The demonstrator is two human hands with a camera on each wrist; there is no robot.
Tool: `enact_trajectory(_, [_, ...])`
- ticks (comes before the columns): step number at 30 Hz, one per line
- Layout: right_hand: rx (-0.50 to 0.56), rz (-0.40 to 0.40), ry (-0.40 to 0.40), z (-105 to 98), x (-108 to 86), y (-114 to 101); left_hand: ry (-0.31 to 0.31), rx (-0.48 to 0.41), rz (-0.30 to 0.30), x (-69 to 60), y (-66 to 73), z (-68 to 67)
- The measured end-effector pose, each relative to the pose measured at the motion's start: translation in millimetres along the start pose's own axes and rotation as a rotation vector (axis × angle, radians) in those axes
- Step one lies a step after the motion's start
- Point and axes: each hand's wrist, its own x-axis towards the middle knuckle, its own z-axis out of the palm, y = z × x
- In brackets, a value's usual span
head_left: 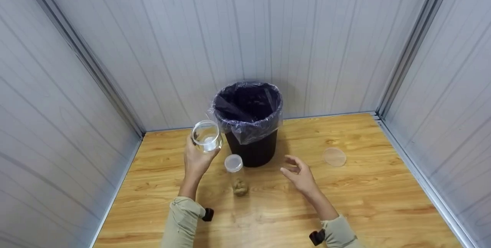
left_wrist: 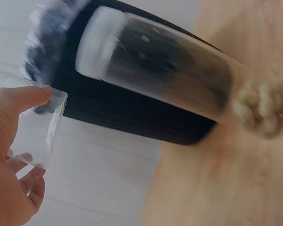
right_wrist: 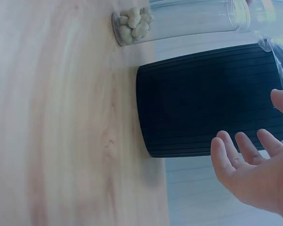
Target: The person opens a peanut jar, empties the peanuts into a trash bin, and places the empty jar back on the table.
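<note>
Tan lumps (head_left: 240, 187) still sit jarred right of our left hand (head_left: 196, 160), which grips an already uncovered container (head_left: 208, 138); our right hand (head_left: 301, 175) holds nothing.

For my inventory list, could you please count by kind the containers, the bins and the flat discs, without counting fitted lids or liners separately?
Transparent round containers: 2
Black ribbed bin with transparent plastic liner: 1
Translucent flat round disc: 1
Total: 4
</note>
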Motion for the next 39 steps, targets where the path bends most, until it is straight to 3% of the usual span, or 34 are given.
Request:
enact_trajectory(7, [-0.034,0.038,-0.045,-2.1,-24.1,10.8,-0.054,0.064,-0.049,-14.7,-48.8,14.0])
enact_trajectory(12, [-0.03,0.07,-0.088,-3.6,-35.5,15.4,-0.077,-0.01,-0.084,-30.4,-82.3,21.5])
enact_trajectory(16, [-0.035,0.081,-0.128,-4.8,-42.0,4.8,-0.098,-0.065,-0.118,-39.1,-100.1,25.3])
enact_trajectory(19, [-0.049,0.082,-0.146,-5.4,-44.9,-1.5,-0.133,-0.052,-0.152,-44.5,-108.1,28.2])
enact_trajectory(23, [-0.07,0.08,-0.162,-6.0,-44.7,8.3,-0.172,-0.056,-0.181,-53.4,-115.1,33.4])
enact_trajectory(32, [-0.08,0.104,-0.187,-4.3,-45.8,22.6,-0.157,-0.143,-0.238,-66.8,-122.7,43.4])
enact_trajectory(35, [-0.087,0.106,-0.211,-2.2,-47.0,19.9,-0.165,-0.093,-0.233,-69.6,-124.4,42.2])
enact_trajectory(39, [-0.095,0.09,-0.246,4.5,-47.7,3.2,-0.193,0.037,-0.22,-74.4,-121.8,36.9])
